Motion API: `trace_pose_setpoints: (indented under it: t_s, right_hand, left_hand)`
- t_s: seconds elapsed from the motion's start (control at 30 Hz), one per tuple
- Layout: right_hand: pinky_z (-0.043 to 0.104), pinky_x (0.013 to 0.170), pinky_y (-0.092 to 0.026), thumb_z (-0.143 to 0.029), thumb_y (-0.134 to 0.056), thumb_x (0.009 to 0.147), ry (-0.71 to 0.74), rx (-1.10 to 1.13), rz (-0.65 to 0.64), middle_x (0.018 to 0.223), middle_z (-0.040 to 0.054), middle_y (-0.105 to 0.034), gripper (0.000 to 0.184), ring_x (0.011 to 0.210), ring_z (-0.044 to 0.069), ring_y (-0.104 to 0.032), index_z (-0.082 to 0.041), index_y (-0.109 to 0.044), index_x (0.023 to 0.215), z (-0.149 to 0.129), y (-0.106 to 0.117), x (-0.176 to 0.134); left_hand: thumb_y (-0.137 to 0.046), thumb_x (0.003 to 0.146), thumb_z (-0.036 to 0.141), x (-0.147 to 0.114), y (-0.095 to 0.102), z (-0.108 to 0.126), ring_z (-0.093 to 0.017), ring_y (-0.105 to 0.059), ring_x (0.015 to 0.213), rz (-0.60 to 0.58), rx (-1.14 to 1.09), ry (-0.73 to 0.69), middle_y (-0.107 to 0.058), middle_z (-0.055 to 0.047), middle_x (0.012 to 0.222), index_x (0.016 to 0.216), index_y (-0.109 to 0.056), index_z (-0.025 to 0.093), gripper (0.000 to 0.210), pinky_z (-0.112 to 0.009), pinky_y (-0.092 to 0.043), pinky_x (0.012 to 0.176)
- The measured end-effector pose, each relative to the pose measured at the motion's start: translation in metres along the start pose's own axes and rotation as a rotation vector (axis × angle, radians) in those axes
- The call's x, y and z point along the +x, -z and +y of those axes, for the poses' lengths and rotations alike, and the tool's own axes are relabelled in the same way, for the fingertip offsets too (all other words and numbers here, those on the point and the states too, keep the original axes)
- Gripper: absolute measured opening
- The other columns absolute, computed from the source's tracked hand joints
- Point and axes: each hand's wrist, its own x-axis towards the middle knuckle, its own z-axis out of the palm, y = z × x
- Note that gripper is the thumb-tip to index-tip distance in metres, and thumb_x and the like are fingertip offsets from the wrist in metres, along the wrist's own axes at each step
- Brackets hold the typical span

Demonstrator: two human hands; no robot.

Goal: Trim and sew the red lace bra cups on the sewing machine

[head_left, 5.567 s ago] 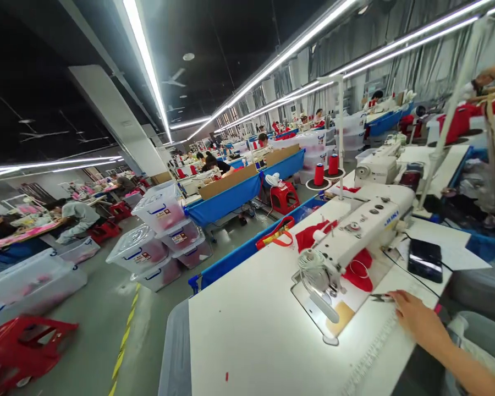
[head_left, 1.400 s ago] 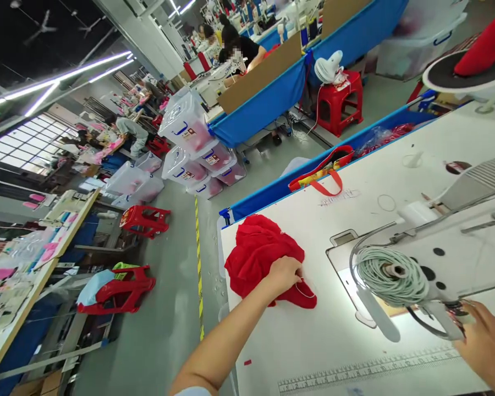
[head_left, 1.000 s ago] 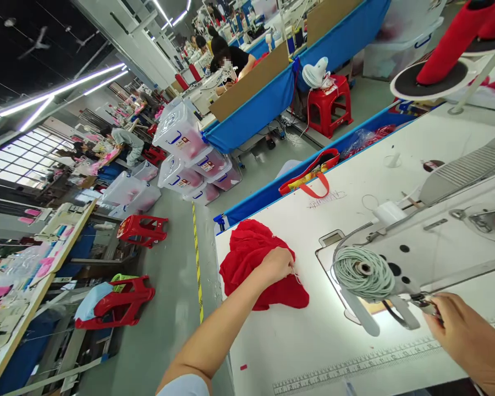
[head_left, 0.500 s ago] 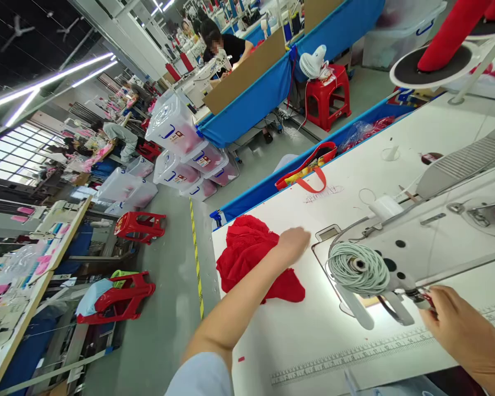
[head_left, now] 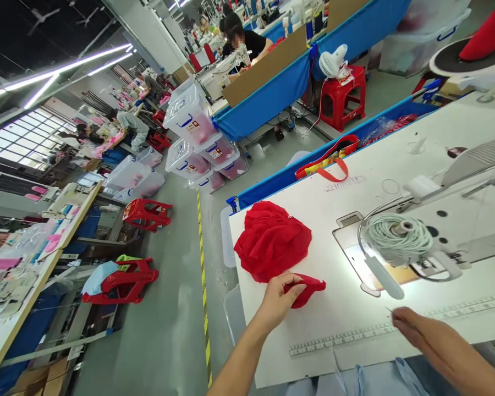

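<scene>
Fabric work at a factory sewing table (head_left: 355, 330): left hand (head_left: 277, 300) pinches a small red piece (head_left: 309, 289), low center of frame, just below one heaped red bundle (head_left: 272, 239). Right hand (head_left: 412, 324) pinches something thin (a needle or thread, too fine to tell) at lower right. One sewing machine (head_left: 437, 231) sits right. Dragging could snag the bundle.
</scene>
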Motion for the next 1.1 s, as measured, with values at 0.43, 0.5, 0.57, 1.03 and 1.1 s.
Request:
trace_pose_setpoints:
  t_s: [0.43, 0.5, 0.57, 1.03, 1.1]
  right_hand:
    - [0.03, 0.068, -0.048, -0.052, -0.037, 0.098, 0.056, 0.328, -0.407, 0.08, 0.003, -0.064, 0.042, 0.076, 0.02, -0.061, -0.022, -0.066, 0.094, -0.107, -0.042, 0.03]
    - [0.031, 0.068, -0.046, -0.053, -0.036, 0.098, 0.053, 0.337, -0.439, 0.081, 0.0033, -0.063, 0.043, 0.076, 0.02, -0.06, -0.022, -0.066, 0.095, -0.11, -0.046, 0.026]
    - [0.031, 0.068, -0.045, -0.053, -0.035, 0.098, 0.056, 0.342, -0.441, 0.081, 0.0037, -0.063, 0.044, 0.077, 0.02, -0.059, -0.022, -0.065, 0.097, -0.113, -0.049, 0.022]
    - [0.032, 0.078, -0.052, -0.058, -0.051, 0.086, -0.062, 0.478, -0.199, 0.094, 0.0059, -0.067, 0.041, 0.088, 0.023, -0.062, -0.022, -0.065, 0.098, -0.11, -0.039, 0.006]
    - [0.029, 0.069, -0.052, -0.059, -0.056, 0.083, -0.072, 0.479, -0.288, 0.082, 0.0028, -0.065, 0.039, 0.076, 0.02, -0.061, -0.021, -0.063, 0.09, -0.104, -0.035, 0.008]
  left_hand:
    - [-0.059, 0.082, 0.038, -0.066, -0.008, -0.014, -0.015, -0.05, 0.073, 0.018, -0.445, -0.107, -0.055, -0.001, 0.077, 0.078, -0.071, 0.019, 0.022, -0.029, -0.04, 0.074]
    - [-0.059, 0.082, 0.036, -0.07, -0.009, -0.017, -0.015, -0.05, 0.073, 0.027, -0.449, -0.119, -0.054, -0.001, 0.077, 0.076, -0.07, 0.019, 0.021, -0.029, -0.04, 0.074]
    - [-0.06, 0.082, 0.035, -0.072, -0.01, -0.019, -0.015, -0.049, 0.073, 0.035, -0.439, -0.138, -0.053, -0.001, 0.075, 0.075, -0.07, 0.019, 0.02, -0.028, -0.039, 0.073]
    - [-0.052, 0.087, 0.024, -0.071, -0.035, -0.003, -0.016, -0.057, 0.08, 0.024, -0.102, -0.191, -0.064, 0.0, 0.085, 0.09, -0.073, 0.026, 0.022, -0.029, -0.041, 0.076]
    - [-0.054, 0.086, 0.026, -0.067, -0.033, 0.002, -0.017, -0.058, 0.082, -0.011, -0.001, -0.163, -0.066, 0.001, 0.087, 0.096, -0.07, 0.028, 0.019, -0.03, -0.04, 0.079]
